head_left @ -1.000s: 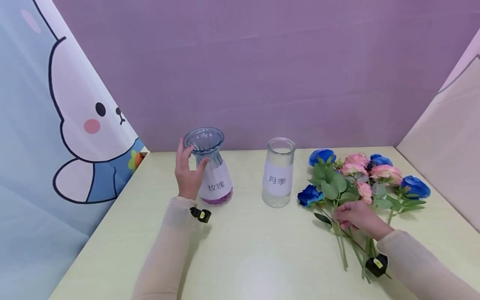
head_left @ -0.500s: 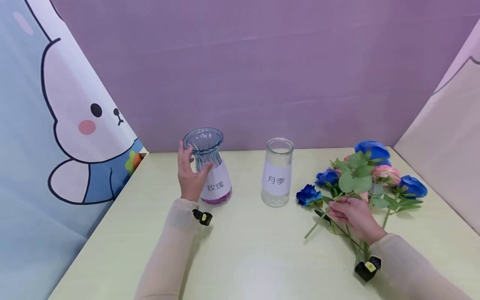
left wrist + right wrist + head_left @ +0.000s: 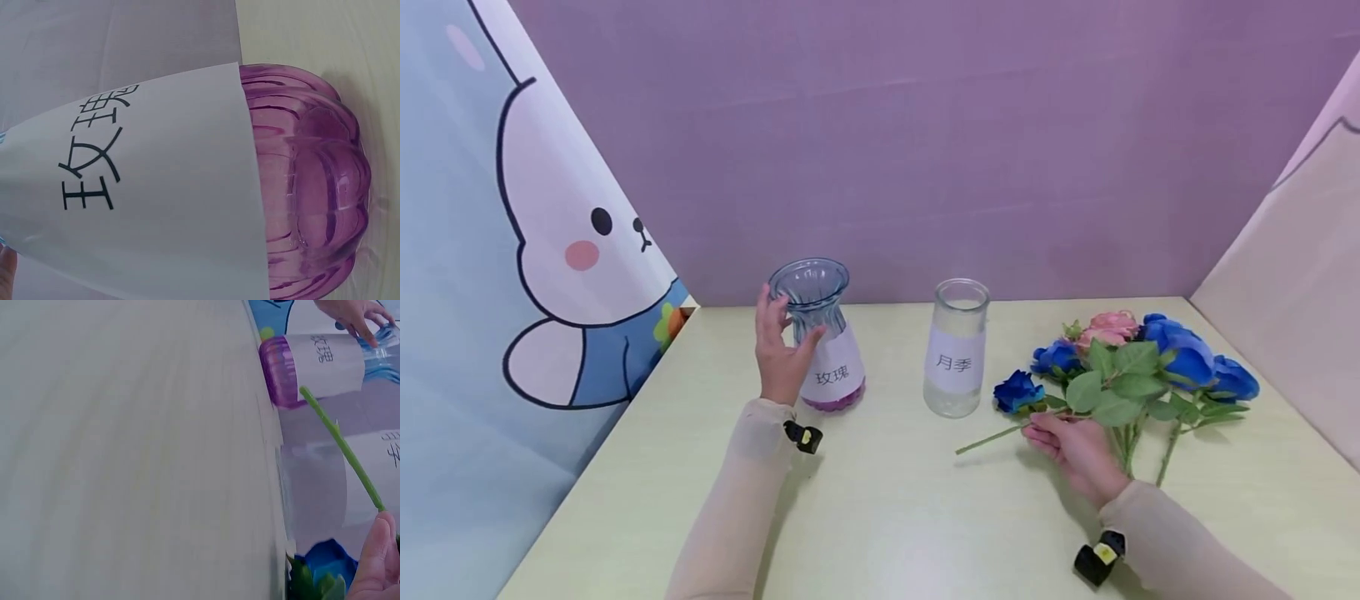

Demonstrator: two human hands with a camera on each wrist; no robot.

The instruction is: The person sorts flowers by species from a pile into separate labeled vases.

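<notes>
In the head view my left hand [image 3: 782, 360] holds the neck of a flared glass vase [image 3: 837, 398], blue above and purple at its base, with a white paper label. The left wrist view shows the vase's label and ribbed purple base [image 3: 322, 181] close up. My right hand [image 3: 1078, 454] pinches the green stem [image 3: 988, 439] of a blue artificial rose [image 3: 1182, 354]. Its bloom points away to the right; the cut end points left. In the right wrist view the stem [image 3: 345, 447] sticks out past my thumb [image 3: 374, 553].
A clear glass vase [image 3: 953, 400] with a white label stands between my hands. Pink flowers [image 3: 1108, 327] and more blue roses [image 3: 1018, 392] lie on the pale table [image 3: 880, 517] at right. A purple cloth [image 3: 880, 150] hangs behind.
My right hand has lifted the blue rose off the pile and moved left. The rose has swung, so its stem end now points left. My left hand has closed in on the vase neck.
</notes>
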